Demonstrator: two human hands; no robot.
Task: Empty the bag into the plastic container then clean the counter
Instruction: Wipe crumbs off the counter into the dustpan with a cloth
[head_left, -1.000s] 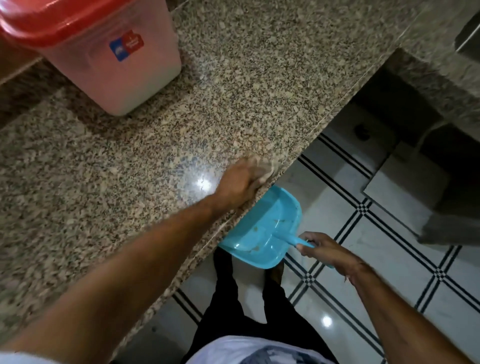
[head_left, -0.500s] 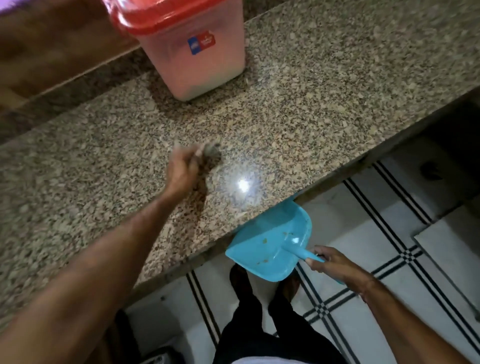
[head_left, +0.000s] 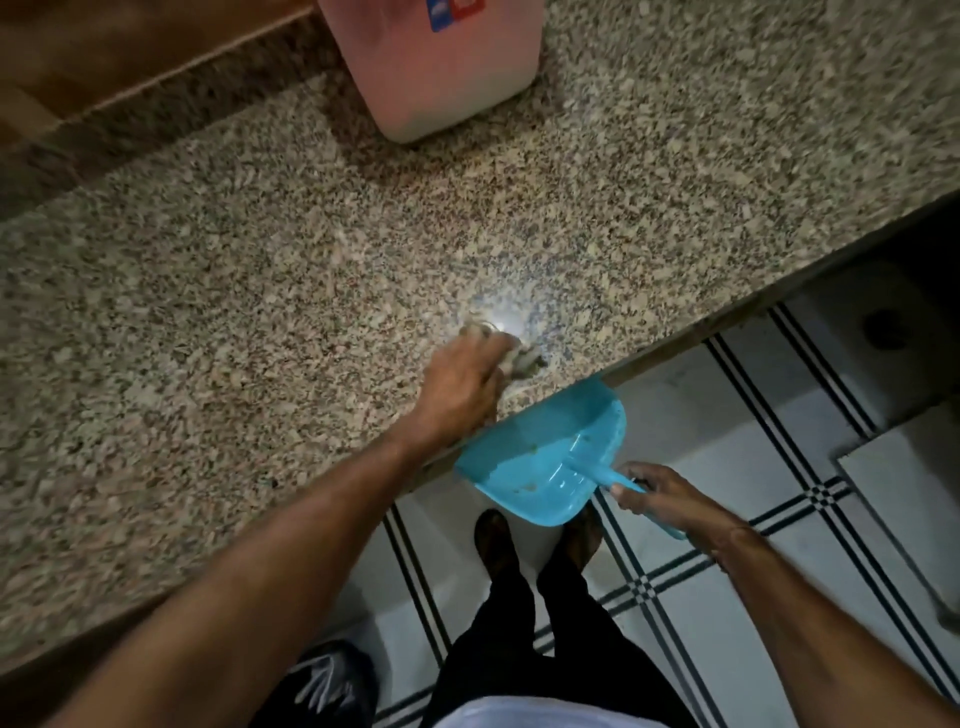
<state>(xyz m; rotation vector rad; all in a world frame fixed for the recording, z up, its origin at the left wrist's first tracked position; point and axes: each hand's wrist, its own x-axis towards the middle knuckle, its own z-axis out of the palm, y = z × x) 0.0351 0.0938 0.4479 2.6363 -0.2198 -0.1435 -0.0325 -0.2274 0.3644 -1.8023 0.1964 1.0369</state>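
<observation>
Plastic container (head_left: 441, 67): one, pink-walled, standing at the far side of the speckled granite tabletop (head_left: 208, 312), well apart from both hands. One blurred cloth (head_left: 519, 358) and one blue dustpan (head_left: 540, 462) show. White floor tiles (head_left: 727, 415) with black lines lie below. The left hand (head_left: 462, 384) grips the cloth against the tabletop near its edge. The right hand (head_left: 660, 493) grips the dustpan's handle, with the pan just under that edge.
</observation>
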